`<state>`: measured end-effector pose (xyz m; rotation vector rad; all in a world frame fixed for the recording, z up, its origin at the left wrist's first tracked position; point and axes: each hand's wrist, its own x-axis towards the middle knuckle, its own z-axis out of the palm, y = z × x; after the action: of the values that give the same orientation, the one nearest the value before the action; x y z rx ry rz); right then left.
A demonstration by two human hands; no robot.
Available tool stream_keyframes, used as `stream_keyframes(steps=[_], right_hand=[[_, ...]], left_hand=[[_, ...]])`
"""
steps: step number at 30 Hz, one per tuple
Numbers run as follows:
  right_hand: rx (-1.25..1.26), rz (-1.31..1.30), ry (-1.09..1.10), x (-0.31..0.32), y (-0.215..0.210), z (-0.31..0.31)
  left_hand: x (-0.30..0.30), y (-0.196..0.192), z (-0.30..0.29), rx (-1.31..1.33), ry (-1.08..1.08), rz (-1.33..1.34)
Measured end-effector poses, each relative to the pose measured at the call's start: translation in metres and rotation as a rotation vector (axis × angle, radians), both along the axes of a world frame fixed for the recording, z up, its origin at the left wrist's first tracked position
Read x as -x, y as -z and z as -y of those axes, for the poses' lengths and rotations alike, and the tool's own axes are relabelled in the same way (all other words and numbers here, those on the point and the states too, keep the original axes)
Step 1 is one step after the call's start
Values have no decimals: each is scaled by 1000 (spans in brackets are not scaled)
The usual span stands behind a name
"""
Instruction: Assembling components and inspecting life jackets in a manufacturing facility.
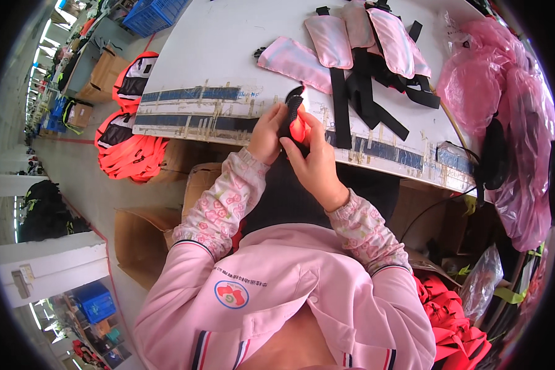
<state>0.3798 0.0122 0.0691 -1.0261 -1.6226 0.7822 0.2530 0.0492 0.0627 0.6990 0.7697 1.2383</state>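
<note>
Both hands meet over the near edge of the white table (216, 55), holding a black and bright orange fabric piece (298, 127) between them. My left hand (267, 134) grips its black, mesh-like side with bent fingers. On the orange side, my right hand (316, 161) pinches it between thumb and fingers. The piece's lower end is partly hidden by the hands. Just beyond lie several shiny pink padded pouches (328, 42), some overlapping. Black webbing straps (341, 114) run from them toward the table's near edge.
Crumpled pink plastic bags (481, 80) heap along the table's right side. Orange bags (132, 154) are stacked off its left edge. An open cardboard box (145, 240) stands below, left of me. Red-orange fabric (453, 320) is piled at lower right. A blue crate (151, 17) sits far left.
</note>
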Motion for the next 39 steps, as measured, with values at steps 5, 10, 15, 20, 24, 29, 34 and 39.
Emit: stream_keyframes(steps=[5,10,15,20,24,29,34,39], right_hand=[[81,220,-31,2,-16,-4],[241,407,-107,20,-12,-4],[247,269,-285,35,-11,4],[245,173,-487,54,-37,27],[179,126,-593,64,-56,39],[199,185,-706,74,-70,53],[82,279,-740,74,-65,56],[-27,554,-644,53,-48,41]], left_hand=[[8,-7,-10,-16,-217,-173],[47,12,-38,-478,-651,-1005],[132,6,-49,-569,-882,-1391],[213,5,-44,-402,-954,-1499],[269,5,-32,-377,-981,-1572],[310,0,-8,-399,-1013,-1618],[324,17,19,-144,-727,-1513],[291,10,50,153,-52,-851]])
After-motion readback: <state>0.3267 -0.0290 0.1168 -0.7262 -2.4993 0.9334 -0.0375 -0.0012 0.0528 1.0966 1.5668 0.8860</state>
